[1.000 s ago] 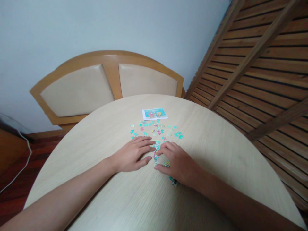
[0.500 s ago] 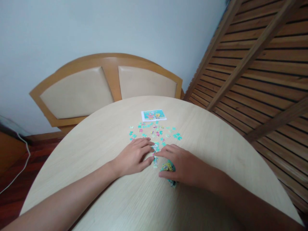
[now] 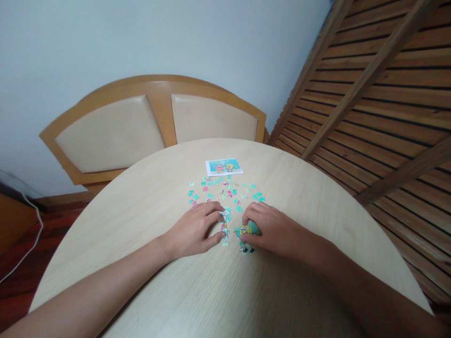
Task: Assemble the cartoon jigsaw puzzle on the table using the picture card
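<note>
Seemingly steadying narrow teal-and-white cardboard puzzle strip (image 3: 226,226) from nine o'clock with half-open, ungripping left hand (image 3: 199,228); pinching yellow-and-teal cardboard puzzle section (image 3: 246,230), at strip's four o'clock, with part-closed right hand (image 3: 270,229), likely for control.

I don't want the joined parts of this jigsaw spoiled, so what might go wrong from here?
The right hand partly covers the section with the yellow character; uneven pressure might break its joins. The left hand is right at the edge of the narrow strip, so a small slip could knock it crooked. Loose pieces lie just beyond both hands, where a careless reach might scatter them.
</note>
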{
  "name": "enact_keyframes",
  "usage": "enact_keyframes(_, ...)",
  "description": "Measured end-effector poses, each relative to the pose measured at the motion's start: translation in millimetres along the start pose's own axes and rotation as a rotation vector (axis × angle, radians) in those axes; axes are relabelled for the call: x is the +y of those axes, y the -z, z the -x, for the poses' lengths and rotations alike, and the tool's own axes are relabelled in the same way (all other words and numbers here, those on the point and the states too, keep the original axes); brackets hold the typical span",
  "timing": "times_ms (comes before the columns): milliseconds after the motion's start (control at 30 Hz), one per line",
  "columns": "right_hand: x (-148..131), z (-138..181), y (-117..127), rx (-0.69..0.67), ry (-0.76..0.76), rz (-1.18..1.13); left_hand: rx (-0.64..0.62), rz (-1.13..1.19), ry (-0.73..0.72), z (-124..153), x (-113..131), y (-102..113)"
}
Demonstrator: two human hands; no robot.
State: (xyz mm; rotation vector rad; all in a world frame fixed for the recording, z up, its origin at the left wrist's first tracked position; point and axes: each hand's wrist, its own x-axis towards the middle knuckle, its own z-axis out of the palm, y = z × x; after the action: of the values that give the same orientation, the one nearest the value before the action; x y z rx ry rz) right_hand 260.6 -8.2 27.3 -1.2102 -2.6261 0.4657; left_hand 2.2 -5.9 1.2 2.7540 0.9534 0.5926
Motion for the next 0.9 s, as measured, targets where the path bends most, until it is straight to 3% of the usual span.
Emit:
enact_keyframes(267,-1.2,-2.2,-2.2,0.049,-0.115,0.076,-0.028,0.025,-0.004,0.5,4.8,1.3)
enact_keyframes(467,0.0,4.2,2.4,-0.023,-0.087,0.027,-0.047,0.031,-0.004,1.0,5.5,1.2)
enact_keyframes(900,-1.6,4.9,1.5,-0.020,-0.125,-0.073,-0.033,0.038,-0.012,0.4,6.6,1.1)
